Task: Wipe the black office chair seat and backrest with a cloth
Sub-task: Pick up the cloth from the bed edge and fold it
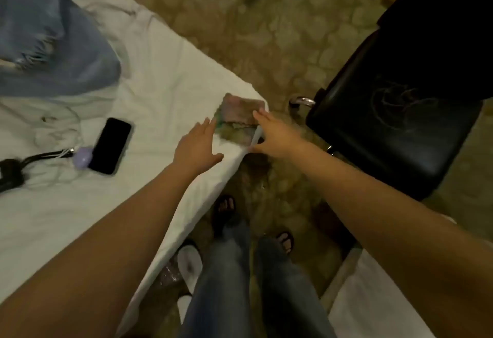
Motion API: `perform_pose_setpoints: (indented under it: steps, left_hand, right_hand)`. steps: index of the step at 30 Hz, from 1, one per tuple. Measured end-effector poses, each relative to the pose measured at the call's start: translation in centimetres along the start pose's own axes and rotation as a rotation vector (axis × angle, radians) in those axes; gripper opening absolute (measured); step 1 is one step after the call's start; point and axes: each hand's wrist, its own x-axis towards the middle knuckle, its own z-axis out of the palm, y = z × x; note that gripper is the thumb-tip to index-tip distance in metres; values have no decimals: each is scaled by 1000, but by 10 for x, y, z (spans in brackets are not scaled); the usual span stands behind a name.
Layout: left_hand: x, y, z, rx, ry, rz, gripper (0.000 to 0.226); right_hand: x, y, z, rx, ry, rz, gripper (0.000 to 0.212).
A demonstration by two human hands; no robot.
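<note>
A person stands at the corner of a bed covered in a white sheet (165,76), both bare arms stretched forward and down. The left hand (196,147) hovers flat over the sheet, palm down, fingers straight and slightly spread, gripping nothing; its fingertips reach the near left edge of a folded cloth (241,114). The right hand (273,133) is also spread wide, fingers extended. Its fingertips touch the right edge of the cloth, while the thumb points down along the corner of the mattress. Neither hand has closed around the cloth; whether the fingers press on it or only brush it cannot be told, because the picture is blurred.

The cloth lies on the very corner of the bed, between the two hands. It is a small folded rectangle, mottled pinkish-brown and tan, with a touch of green at its left edge.

The black office chair (400,124) stands on the patterned floor just to the right of the bed corner, near the right hand but not touched. Its padded seat is glossy black, with faint pale scuff-like swirls on top; the backrest rises dark toward the upper right.

Further left on the sheet lie a black phone (110,145), a small lilac case (82,157) touching it, cables, and a blue garment (48,44). Below, the person's jeans and sandalled feet show.
</note>
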Motion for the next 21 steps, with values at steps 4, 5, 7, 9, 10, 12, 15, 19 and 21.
perform_pose_setpoints:
  steps: [4,5,7,9,10,12,15,19,21]
  left_hand:
    - [49,-20,23,232,23,84,85]
    - [61,-23,30,274,29,108,84]
    - [82,-30,44,349,28,155,83]
    - [101,-37,56,399,30,209,82]
    - [111,-40,61,415,29,247,80]
    - [129,-43,69,417,62,326,76]
    - [148,-46,70,459,71,416,72]
    - [153,-41,64,543,151,495,60]
    - [155,-34,59,516,122,483,55]
  right_hand:
    - [62,2,27,-89,0,49,94]
    - [76,3,34,-109,-5,62,95]
    - [100,9,48,-136,-19,74,96]
    - [119,15,58,-148,-22,79,94]
    - [126,18,64,-154,-14,75,92]
    - [137,22,75,-168,33,54,85]
    - [141,28,88,-206,116,16,72]
    - [142,35,86,-185,151,-37,61]
    - [140,36,80,-112,157,-42,65]
